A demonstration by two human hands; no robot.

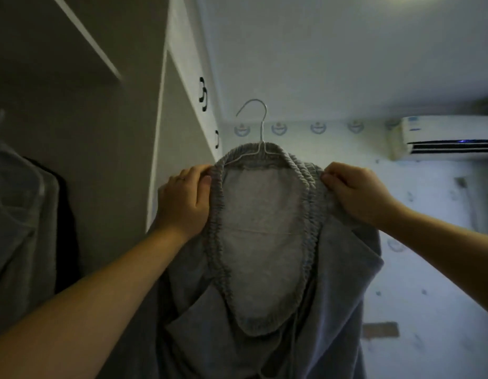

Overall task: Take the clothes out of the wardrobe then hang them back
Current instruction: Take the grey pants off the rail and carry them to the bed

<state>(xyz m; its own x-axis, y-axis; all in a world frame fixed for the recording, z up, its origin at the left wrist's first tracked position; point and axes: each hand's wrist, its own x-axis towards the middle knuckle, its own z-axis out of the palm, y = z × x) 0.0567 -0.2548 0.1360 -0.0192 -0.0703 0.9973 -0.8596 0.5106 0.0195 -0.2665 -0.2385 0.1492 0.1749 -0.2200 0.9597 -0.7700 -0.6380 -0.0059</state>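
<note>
A: What is being handled?

B: Grey pants (264, 228), riding on a white wire hanger (258, 127). Both are being held up in the air. The hook (251, 105) is standing free, catching on nothing.

A: Hands?

B: The left hand (185, 201) is gripping the waistband (215, 214) just left of the hanger, fingers (206, 180) curling onto the elastic. The right hand (357, 192) is pinching the bunched band just right of the hanger, fingers clenching on cloth. Between them the band is being stretched open across the wire.

A: Surroundings?

B: The wardrobe (87, 132) is standing open, left of the hanger. A grey garment (18, 201) and a dark garment (68, 214) are hanging inside it, far left of the hanger. An air conditioner (442, 138) is sitting on the wall well right of the hanger.

A: Which step?

B: I am reading it as the hang-back half, with the pants being seated on the wire before going in. They could equally be coming off, and one look is not settling that.

A: Next move?

B: A judgement only. One hand is going to have to leave the band and take the hanger at its neck, then carry it left and drop the hook over a rail. No rail is showing, so how high to lift is unknown. The elastic may slide off the wire's slope once the grip is loosening.
</note>
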